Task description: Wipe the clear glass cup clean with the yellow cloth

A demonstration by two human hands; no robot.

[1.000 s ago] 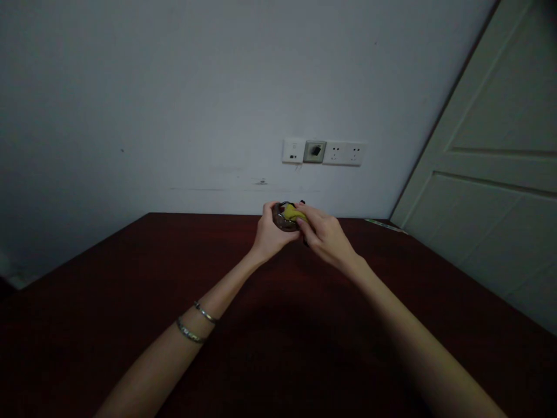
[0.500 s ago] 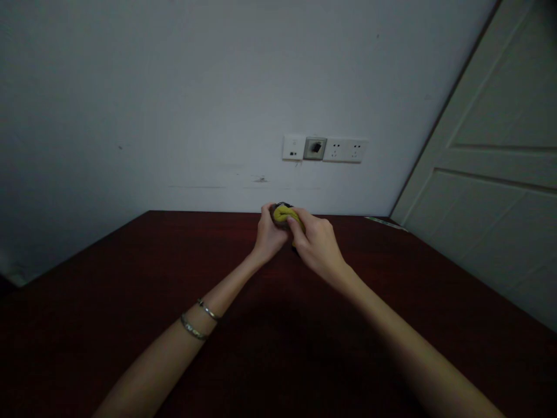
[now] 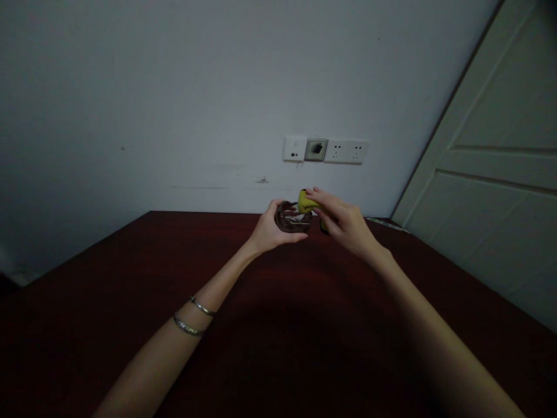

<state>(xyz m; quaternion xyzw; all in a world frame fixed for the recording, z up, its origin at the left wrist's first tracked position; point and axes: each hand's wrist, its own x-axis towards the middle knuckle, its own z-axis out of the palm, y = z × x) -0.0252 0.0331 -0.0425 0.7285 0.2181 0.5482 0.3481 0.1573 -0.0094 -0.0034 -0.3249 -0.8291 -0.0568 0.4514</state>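
Observation:
My left hand (image 3: 266,230) is wrapped round a dark brown, see-through glass ashtray or small bowl (image 3: 292,224), with the thumb along its near side. The glass is held up over the far part of the table, its opening partly facing me. In my right hand (image 3: 347,222) is a bunched yellow cloth (image 3: 306,202) with dark edging. The fingers pinch the cloth at the right rim of the glass, and a loose bit of it hangs below the hand. Whether the cloth touches the rim, I cannot tell.
The dark red tabletop (image 3: 261,325) reaches back to a pale wall (image 3: 195,104). Sockets and a switch (image 3: 326,150) sit on the wall behind my hands. A white panelled door (image 3: 491,174) stands at the right, and a thin strip (image 3: 387,224) lies near the back right corner.
My right hand has moved right and drawn the cloth out from the glass. The glass now shows more fully in my left hand, whose thumb has stretched out.

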